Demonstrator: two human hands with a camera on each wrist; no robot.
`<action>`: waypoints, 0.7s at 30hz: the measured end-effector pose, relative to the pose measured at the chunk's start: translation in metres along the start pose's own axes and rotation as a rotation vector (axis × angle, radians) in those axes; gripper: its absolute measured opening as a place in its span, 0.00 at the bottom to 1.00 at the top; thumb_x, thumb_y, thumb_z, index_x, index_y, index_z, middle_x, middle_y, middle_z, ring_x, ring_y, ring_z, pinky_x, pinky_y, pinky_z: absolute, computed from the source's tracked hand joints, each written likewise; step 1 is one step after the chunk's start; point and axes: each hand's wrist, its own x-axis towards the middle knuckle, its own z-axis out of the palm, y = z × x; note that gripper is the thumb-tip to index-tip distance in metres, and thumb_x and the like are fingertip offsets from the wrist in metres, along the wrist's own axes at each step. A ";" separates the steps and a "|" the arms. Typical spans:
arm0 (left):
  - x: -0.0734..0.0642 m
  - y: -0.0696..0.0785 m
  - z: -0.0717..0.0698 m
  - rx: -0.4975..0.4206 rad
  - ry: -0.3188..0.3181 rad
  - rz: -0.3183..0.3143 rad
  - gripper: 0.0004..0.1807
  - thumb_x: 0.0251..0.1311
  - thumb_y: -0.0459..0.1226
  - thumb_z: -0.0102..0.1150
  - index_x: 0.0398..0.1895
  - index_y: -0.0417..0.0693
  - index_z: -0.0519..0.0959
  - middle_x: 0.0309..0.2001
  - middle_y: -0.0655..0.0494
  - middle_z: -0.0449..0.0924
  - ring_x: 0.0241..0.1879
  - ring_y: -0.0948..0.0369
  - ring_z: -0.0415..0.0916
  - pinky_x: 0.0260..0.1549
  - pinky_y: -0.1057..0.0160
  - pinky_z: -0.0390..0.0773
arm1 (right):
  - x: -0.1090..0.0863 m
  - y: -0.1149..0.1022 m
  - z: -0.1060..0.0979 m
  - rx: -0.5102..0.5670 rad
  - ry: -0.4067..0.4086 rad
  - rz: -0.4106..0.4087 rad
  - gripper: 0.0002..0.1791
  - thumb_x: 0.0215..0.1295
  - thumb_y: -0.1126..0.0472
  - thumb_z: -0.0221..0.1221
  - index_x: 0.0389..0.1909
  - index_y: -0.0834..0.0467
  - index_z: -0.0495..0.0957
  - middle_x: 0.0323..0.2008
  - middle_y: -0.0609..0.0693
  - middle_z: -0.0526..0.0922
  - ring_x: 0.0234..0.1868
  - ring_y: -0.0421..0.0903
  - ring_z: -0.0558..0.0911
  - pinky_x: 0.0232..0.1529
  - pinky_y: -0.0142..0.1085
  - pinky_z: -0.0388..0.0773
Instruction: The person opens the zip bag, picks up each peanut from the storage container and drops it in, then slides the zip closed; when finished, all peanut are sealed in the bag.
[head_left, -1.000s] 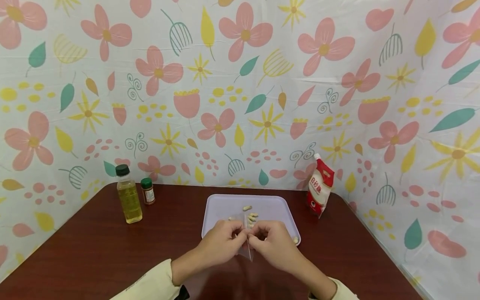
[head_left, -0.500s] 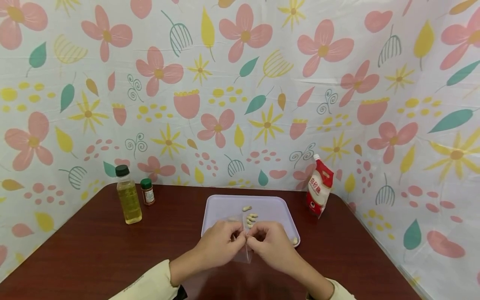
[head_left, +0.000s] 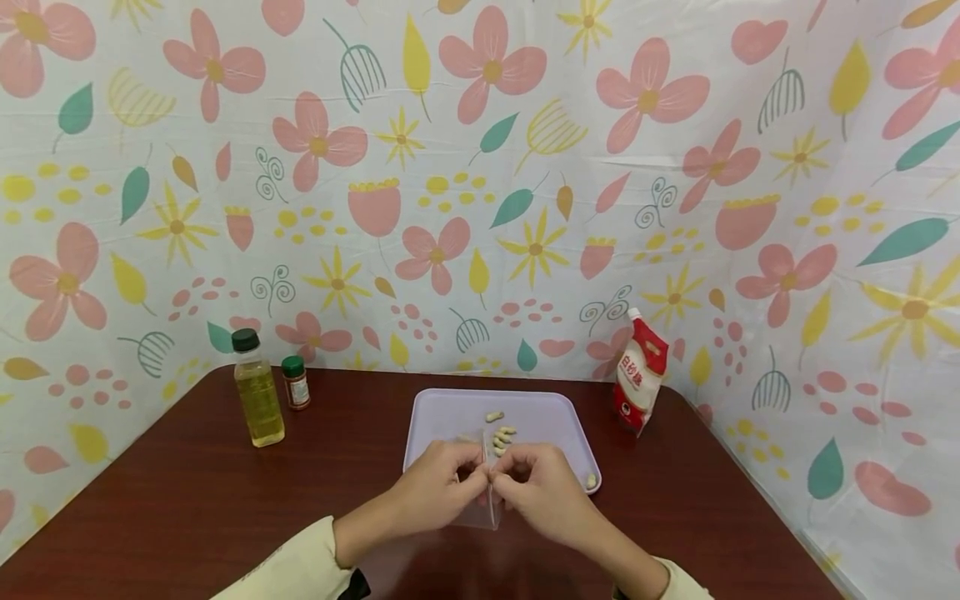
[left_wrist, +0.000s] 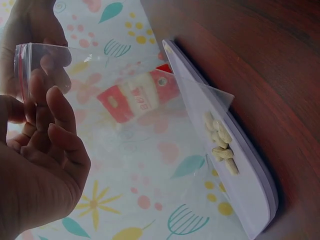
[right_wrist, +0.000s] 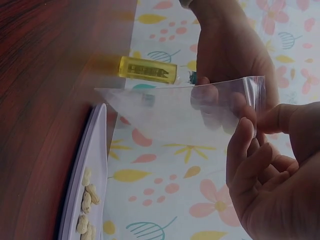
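Note:
A clear zip-lock bag [right_wrist: 175, 107] hangs between the two hands, its zip edge at the top. My left hand [head_left: 438, 490] pinches that edge between thumb and fingers. From the other side my right hand [head_left: 549, 493] pinches the same edge, the fingertips of both hands close together. The bag looks flat, with nothing visible inside it. Below and beyond the hands lies a pale lilac tray [head_left: 442, 406]. Several peanuts in their shells [left_wrist: 220, 137] rest on it, partly hidden by the hands and bag in the head view.
At the left of the dark wooden table [head_left: 150, 500] stand an oil bottle [head_left: 258, 400] and a small green-capped spice jar [head_left: 296, 385]. A red and white sugar pouch [head_left: 640, 375] stands at the back right. A flower-patterned curtain [head_left: 450, 325] hangs behind the table.
Both hands have shifted very slightly left with the bag and still pinch its zip edge. The bag's lower part has turned to show more of its face. Tray and peanuts stay put.

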 end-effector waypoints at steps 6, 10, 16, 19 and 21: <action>0.000 0.003 0.000 0.019 0.012 -0.020 0.16 0.67 0.31 0.52 0.21 0.54 0.77 0.20 0.65 0.76 0.20 0.73 0.64 0.21 0.73 0.64 | -0.001 0.000 0.002 -0.015 0.025 -0.014 0.11 0.60 0.74 0.56 0.23 0.61 0.82 0.19 0.48 0.81 0.19 0.37 0.76 0.23 0.32 0.76; 0.001 0.008 0.003 0.091 0.063 -0.025 0.16 0.64 0.30 0.52 0.18 0.55 0.76 0.19 0.68 0.74 0.20 0.72 0.65 0.21 0.72 0.66 | -0.002 -0.001 0.004 -0.028 0.081 0.022 0.12 0.59 0.74 0.55 0.22 0.59 0.82 0.18 0.48 0.82 0.18 0.40 0.77 0.23 0.33 0.77; 0.001 0.004 -0.002 0.044 0.118 -0.069 0.16 0.61 0.27 0.50 0.17 0.52 0.75 0.17 0.66 0.75 0.15 0.72 0.64 0.15 0.71 0.65 | -0.001 -0.001 -0.004 -0.058 0.220 0.059 0.11 0.55 0.75 0.54 0.19 0.60 0.77 0.14 0.48 0.78 0.16 0.40 0.75 0.18 0.32 0.72; -0.004 0.001 -0.008 0.026 0.139 -0.113 0.17 0.59 0.27 0.50 0.16 0.53 0.74 0.15 0.65 0.73 0.13 0.72 0.60 0.13 0.71 0.62 | -0.001 0.000 -0.012 -0.075 0.245 0.060 0.10 0.55 0.75 0.54 0.19 0.60 0.77 0.15 0.48 0.79 0.16 0.41 0.75 0.18 0.32 0.71; -0.006 0.001 -0.011 0.033 0.126 -0.136 0.17 0.59 0.27 0.50 0.15 0.53 0.74 0.14 0.65 0.72 0.12 0.72 0.58 0.13 0.70 0.60 | -0.002 0.002 -0.015 -0.091 0.228 0.043 0.10 0.55 0.75 0.55 0.20 0.59 0.77 0.16 0.48 0.80 0.16 0.40 0.75 0.19 0.33 0.71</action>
